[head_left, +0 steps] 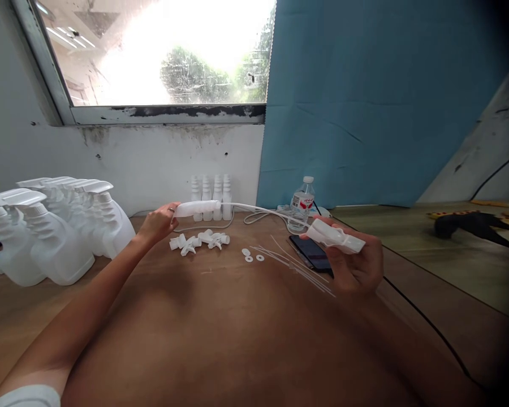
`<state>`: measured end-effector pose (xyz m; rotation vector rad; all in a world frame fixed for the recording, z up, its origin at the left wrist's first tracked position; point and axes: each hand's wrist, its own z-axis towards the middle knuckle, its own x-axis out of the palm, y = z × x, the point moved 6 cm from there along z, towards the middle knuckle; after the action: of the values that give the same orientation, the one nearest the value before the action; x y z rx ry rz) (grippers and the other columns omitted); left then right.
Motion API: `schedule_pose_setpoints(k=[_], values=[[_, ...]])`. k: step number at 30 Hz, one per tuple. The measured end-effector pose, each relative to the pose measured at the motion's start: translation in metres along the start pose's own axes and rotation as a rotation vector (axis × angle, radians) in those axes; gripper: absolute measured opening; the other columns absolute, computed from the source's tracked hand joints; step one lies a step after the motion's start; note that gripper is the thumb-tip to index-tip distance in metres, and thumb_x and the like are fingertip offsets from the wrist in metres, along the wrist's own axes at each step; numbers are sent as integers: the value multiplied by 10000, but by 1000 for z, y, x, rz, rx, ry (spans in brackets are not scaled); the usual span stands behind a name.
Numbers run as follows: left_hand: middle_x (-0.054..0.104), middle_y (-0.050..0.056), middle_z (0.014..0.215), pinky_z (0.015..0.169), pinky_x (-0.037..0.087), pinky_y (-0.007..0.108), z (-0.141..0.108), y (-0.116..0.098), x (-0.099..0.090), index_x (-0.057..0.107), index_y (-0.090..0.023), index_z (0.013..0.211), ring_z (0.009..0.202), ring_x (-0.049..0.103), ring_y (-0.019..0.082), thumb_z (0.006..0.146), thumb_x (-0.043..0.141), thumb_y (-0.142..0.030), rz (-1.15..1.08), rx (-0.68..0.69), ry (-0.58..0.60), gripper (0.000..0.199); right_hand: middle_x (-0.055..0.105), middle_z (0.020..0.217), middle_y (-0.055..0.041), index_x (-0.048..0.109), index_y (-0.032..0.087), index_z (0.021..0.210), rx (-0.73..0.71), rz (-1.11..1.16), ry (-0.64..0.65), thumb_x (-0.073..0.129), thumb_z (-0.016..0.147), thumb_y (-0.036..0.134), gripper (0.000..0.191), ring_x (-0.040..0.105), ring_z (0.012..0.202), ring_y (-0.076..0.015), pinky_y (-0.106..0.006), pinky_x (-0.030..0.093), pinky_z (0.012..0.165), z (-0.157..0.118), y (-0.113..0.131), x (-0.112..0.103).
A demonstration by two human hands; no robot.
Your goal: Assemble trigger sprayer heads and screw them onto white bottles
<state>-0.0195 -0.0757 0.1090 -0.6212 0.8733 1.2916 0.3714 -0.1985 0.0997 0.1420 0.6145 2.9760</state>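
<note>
My left hand grips the base of a small white bottle, which lies sideways in the air with its neck pointing right. My right hand is closed round a white spray head. A thin white tube runs between the spray head and the bottle's neck. White trigger parts lie on the table below the bottle. Between the hands rest several white washers and loose thin tubes.
Large white spray bottles crowd the left side. Small white bottles stand by the wall. A water bottle and a phone are near my right hand. A black cable crosses the table at right.
</note>
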Motion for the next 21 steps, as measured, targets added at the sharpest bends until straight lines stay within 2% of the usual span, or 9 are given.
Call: schedule_pose_setpoints(k=[4, 9, 13, 16, 19, 21], values=[[654, 128, 1205, 712, 510, 301, -1, -4, 0, 504, -161, 1314, 1016, 662, 286, 845, 448, -195, -7, 13, 8, 474, 600, 1311, -117, 568, 284, 1171, 23, 8, 65, 587, 886, 136, 323, 691, 1005, -265, -486, 544, 895, 0, 1, 5], [658, 115, 1201, 728, 500, 307, -2, -17, -9, 519, -177, 1299, 998, 665, 278, 850, 446, -224, -43, 54, 9, 456, 599, 1307, -117, 568, 276, 1162, 94, 17, 96, 576, 902, 147, 291, 703, 961, -241, -445, 538, 884, 2, -3, 10], [708, 72, 1000, 677, 477, 299, -6, -32, -26, 555, -211, 1242, 827, 685, 258, 817, 482, -259, -121, 105, 71, 434, 674, 1125, -92, 581, 248, 1124, 203, 14, 151, 599, 907, 213, 220, 692, 944, -216, -406, 497, 924, 15, -10, 16], [703, 39, 841, 647, 465, 296, -10, -48, -39, 584, -221, 1170, 721, 674, 244, 785, 514, -295, -189, 151, 133, 398, 677, 979, -50, 610, 235, 1101, 235, 30, 285, 609, 907, 260, 196, 676, 898, -191, -372, 496, 900, 35, -10, 34], [696, 38, 810, 642, 476, 289, -15, -62, -44, 590, -203, 1086, 729, 675, 242, 744, 563, -312, -315, 181, 206, 360, 651, 1001, -30, 642, 251, 1114, 220, -10, 418, 637, 888, 307, 233, 643, 868, -168, -329, 521, 819, 57, -6, 59], [694, 39, 830, 620, 486, 271, -19, -69, -39, 576, -196, 1010, 747, 679, 232, 719, 590, -292, -476, 188, 296, 306, 644, 1033, -29, 652, 259, 1129, 226, -25, 474, 651, 876, 340, 266, 622, 887, -166, -313, 523, 800, 70, -5, 76]])
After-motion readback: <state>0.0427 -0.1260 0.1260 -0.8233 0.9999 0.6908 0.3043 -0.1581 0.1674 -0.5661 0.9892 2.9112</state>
